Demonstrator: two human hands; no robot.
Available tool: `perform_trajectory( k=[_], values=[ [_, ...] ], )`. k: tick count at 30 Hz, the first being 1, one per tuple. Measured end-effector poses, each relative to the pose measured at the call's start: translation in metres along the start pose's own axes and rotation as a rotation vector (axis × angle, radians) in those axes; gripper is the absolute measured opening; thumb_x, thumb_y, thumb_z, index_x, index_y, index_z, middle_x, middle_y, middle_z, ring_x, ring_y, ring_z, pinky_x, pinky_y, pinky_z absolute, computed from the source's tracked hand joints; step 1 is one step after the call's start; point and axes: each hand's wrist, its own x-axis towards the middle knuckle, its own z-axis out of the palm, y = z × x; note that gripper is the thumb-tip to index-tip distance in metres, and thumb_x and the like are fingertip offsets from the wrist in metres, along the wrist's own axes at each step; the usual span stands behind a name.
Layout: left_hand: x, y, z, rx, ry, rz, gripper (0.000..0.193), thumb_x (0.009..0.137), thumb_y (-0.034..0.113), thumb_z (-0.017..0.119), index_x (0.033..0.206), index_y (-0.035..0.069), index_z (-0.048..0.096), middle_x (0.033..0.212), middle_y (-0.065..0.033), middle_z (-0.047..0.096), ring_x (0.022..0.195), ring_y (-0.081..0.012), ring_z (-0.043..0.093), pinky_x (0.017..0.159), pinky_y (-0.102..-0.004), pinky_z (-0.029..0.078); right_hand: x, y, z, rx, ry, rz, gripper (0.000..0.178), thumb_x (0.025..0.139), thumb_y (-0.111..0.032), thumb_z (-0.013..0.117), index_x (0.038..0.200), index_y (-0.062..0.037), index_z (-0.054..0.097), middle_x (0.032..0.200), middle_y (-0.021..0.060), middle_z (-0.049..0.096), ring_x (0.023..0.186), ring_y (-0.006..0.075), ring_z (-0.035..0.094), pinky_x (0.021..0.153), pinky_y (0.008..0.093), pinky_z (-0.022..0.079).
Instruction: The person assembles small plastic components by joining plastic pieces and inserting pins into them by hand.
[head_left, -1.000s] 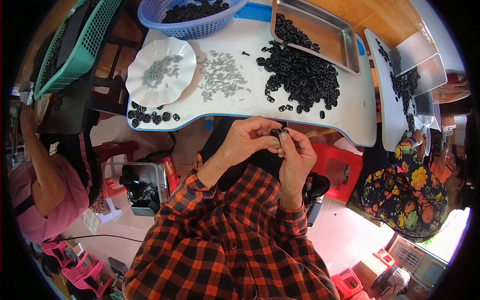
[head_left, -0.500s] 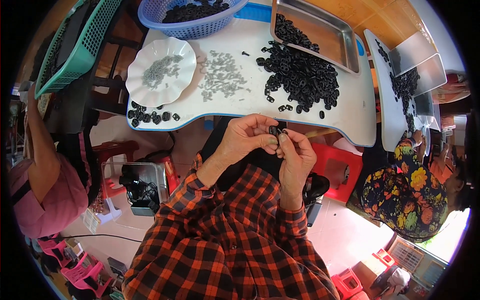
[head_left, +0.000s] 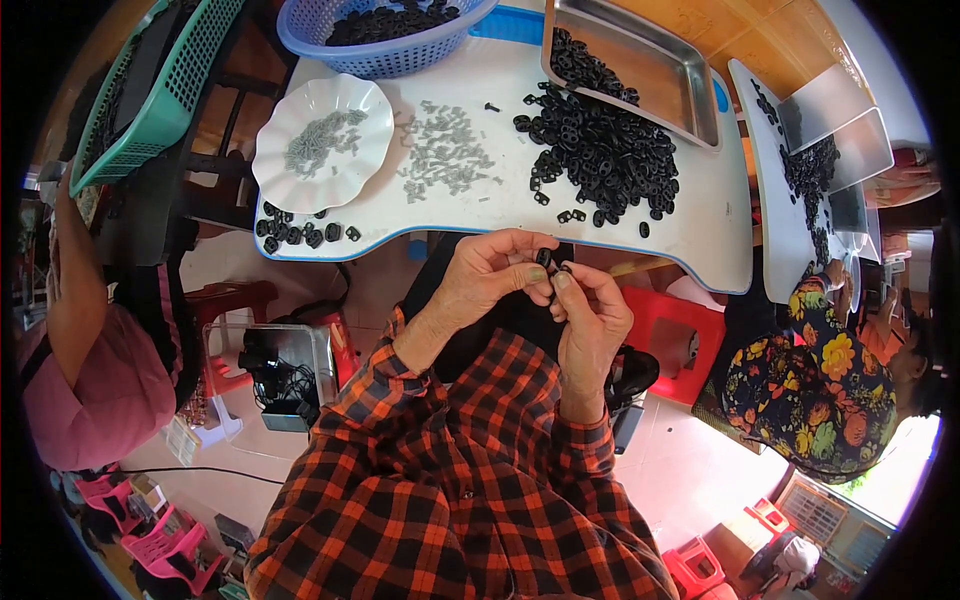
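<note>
Just off the table's near edge, my left hand (head_left: 492,274) pinches a small black oval plastic piece (head_left: 544,257) between thumb and forefinger. My right hand (head_left: 590,315) is closed close beside it, thumb and fingers on another small black piece (head_left: 565,267), mostly covered by the fingertips. Whether the two pieces touch, I cannot tell. Beyond my hands lies a heap of black two-holed pieces (head_left: 610,150). Left of the heap are scattered small grey pins (head_left: 445,150), and more grey pins (head_left: 320,145) lie in a white scalloped plate (head_left: 272,165).
A metal tray (head_left: 705,90) tips black pieces onto the white table (head_left: 510,215). A blue basket (head_left: 400,62) stands at the back, a green basket (head_left: 180,110) at far left. Assembled-looking black pieces (head_left: 290,232) sit at the left edge. People sit on both sides.
My hands have shifted slightly, and the black piece in my left fingers now shows a little higher and apart from my right thumb. The heaps on the table look the same.
</note>
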Motion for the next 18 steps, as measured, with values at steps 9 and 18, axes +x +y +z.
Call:
perform_trajectory(
  k=[9, 18],
  values=[
    [-0.0004, 0.0, 0.0007, 0.023, -0.004, 0.011, 0.03, 0.088, -0.001, 0.057, 0.117, -0.006, 0.054, 0.095, -0.0081, 0.063, 0.078, -0.0123, 0.064, 0.07, -0.0243, 0.056, -0.0001, -0.0002, 0.0016, 0.006, 0.007, 0.002, 0.011, 0.086, -0.001, 0.061, 0.096, 0.0022, 0.064, 0.077, 0.0036, 0.063, 0.059, 0.004, 0.05, 0.054, 0.0159, 0.039],
    [-0.0007, 0.0016, 0.0014, 0.097, 0.012, -0.001, 0.029, 0.088, 0.0, 0.059, 0.116, -0.006, 0.055, 0.089, -0.0064, 0.063, 0.075, -0.0097, 0.062, 0.07, -0.0221, 0.054, 0.0004, 0.0, 0.0001, -0.058, -0.025, -0.035, 0.012, 0.084, 0.001, 0.063, 0.096, 0.0017, 0.064, 0.077, 0.0017, 0.064, 0.064, 0.0034, 0.054, 0.057, 0.0157, 0.043]
  ],
)
